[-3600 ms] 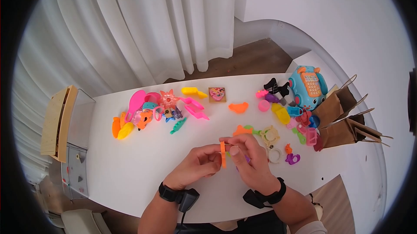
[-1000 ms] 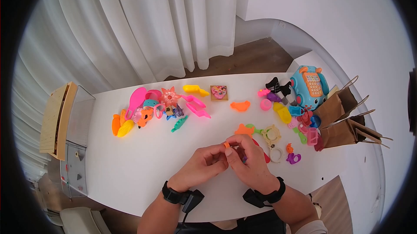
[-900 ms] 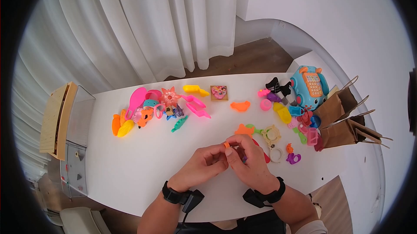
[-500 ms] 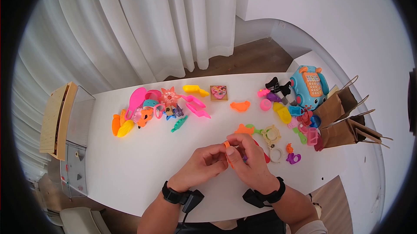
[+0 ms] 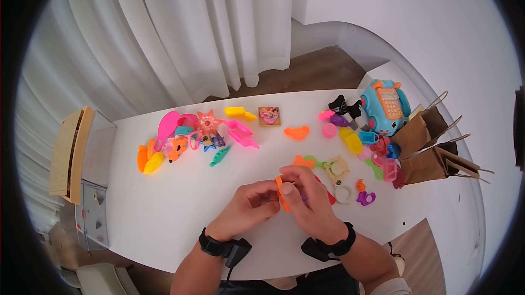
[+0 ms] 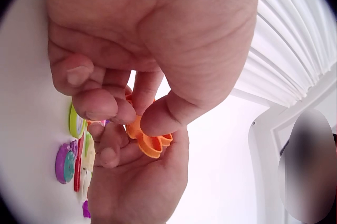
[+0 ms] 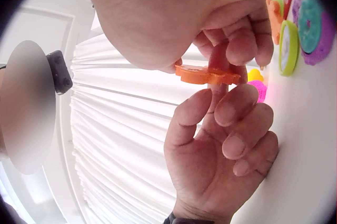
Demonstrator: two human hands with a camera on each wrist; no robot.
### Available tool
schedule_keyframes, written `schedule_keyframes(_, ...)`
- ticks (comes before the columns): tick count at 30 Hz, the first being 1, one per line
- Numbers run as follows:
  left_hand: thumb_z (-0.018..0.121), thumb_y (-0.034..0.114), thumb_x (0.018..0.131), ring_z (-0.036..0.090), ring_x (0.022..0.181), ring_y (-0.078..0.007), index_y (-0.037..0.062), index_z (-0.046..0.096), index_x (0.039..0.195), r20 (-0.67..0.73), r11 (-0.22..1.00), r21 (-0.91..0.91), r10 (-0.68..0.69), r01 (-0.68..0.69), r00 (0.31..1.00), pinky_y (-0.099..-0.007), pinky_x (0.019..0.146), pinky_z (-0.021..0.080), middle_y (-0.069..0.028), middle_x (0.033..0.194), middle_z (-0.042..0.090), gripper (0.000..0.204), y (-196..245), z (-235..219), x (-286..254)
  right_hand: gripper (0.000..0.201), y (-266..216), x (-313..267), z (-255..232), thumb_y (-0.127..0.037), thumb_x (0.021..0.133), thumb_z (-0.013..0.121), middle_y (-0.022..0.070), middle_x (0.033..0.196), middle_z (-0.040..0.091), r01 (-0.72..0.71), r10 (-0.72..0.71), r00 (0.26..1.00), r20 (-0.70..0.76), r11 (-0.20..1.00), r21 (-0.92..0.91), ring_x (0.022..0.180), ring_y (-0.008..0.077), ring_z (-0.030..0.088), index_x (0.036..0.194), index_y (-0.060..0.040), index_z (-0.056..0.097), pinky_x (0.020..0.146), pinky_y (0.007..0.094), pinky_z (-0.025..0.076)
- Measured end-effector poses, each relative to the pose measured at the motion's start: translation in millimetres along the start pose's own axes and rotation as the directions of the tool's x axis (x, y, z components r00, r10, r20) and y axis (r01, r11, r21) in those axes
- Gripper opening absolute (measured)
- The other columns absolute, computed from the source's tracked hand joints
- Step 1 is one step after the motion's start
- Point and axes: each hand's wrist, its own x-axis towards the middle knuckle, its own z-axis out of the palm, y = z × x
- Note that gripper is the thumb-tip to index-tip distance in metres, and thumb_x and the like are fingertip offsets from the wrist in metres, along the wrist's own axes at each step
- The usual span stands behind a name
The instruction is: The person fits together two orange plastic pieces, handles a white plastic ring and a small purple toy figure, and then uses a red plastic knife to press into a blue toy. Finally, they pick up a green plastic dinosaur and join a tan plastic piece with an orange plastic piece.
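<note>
An orange openwork toy piece (image 5: 282,193) is held up between both hands, over the front of the table. My right hand (image 5: 313,202) pinches it between thumb and fingers; in the right wrist view the orange piece (image 7: 206,75) appears edge-on. My left hand (image 5: 247,207) meets it from the other side, and in the left wrist view the left thumb and a finger lie on the orange piece (image 6: 150,142). The left hand's other fingers are curled. Purple and red toys (image 5: 331,196) lie partly hidden behind the right hand.
Beyond the hands lie an orange toy (image 5: 304,161), a cream ring-shaped toy (image 5: 336,168) and an orange curved piece (image 5: 296,133). Colourful toys, including a pink one (image 5: 167,126), are grouped left. A toy phone (image 5: 385,108) and paper bags (image 5: 426,166) stand right.
The orange piece was mostly covered by the fingers a second ago and shows more now, turned between them. Both hands have stayed close together; the head view has shifted slightly.
</note>
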Motion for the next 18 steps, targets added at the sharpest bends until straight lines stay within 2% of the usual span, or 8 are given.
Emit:
schedule_keyframes(5, 0.064, 0.0, 0.094, 0.055, 0.074, -0.0063, 0.0024, 0.065, 0.135, -0.016, 1.0, 0.004, -0.011, 0.011, 1.0, -0.0229, 0.063, 0.044, 0.0006, 0.089, 0.063, 0.041, 3, 1, 0, 0.039, 6, 1, 1, -0.028, 0.109, 0.059, 0.0173, 0.112, 0.07, 0.021, -0.02, 1.0, -0.015, 1.0, 0.022, 0.096, 0.0231, 0.073, 0.134, 0.0007, 0.053, 0.084, 0.034, 0.058)
schedule_keyframes(7, 0.064, 0.0, 0.092, 0.052, 0.069, -0.0089, 0.0046, 0.063, 0.137, -0.021, 0.999, -0.025, 0.02, -0.021, 1.0, -0.0239, 0.059, 0.04, 0.0007, 0.084, 0.06, 0.046, 2, 0, 1, 0.038, 10, 2, 0, -0.028, 0.109, 0.059, 0.0162, 0.108, 0.072, 0.033, -0.033, 0.999, -0.02, 0.999, 0.005, 0.094, 0.0214, 0.073, 0.134, 0.0006, 0.053, 0.082, 0.0337, 0.056)
schedule_keyframes(11, 0.064, 0.001, 0.09, 0.051, 0.067, -0.0093, 0.0064, 0.06, 0.142, -0.054, 1.0, -0.006, 0.01, -0.01, 0.999, -0.0238, 0.058, 0.038, 0.0005, 0.083, 0.058, 0.052, 5, 2, 0, 0.037, 10, 3, 0, -0.026, 0.109, 0.059, 0.0152, 0.107, 0.074, 0.034, -0.034, 0.999, -0.031, 0.999, 0.028, 0.09, 0.0194, 0.072, 0.134, 0.0003, 0.053, 0.081, 0.0329, 0.055)
schedule_keyframes(18, 0.062, 0.0, 0.091, 0.05, 0.066, -0.0067, 0.0059, 0.057, 0.147, -0.028, 0.998, -0.032, 0.055, -0.056, 0.998, -0.022, 0.056, 0.039, 0.0007, 0.081, 0.057, 0.057, -1, -2, 2, 0.034, 8, 4, -4, -0.021, 0.107, 0.061, 0.0093, 0.105, 0.078, 0.147, -0.146, 0.989, -0.016, 0.979, 0.14, 0.083, 0.0129, 0.069, 0.134, -0.0016, 0.056, 0.081, 0.0298, 0.054)
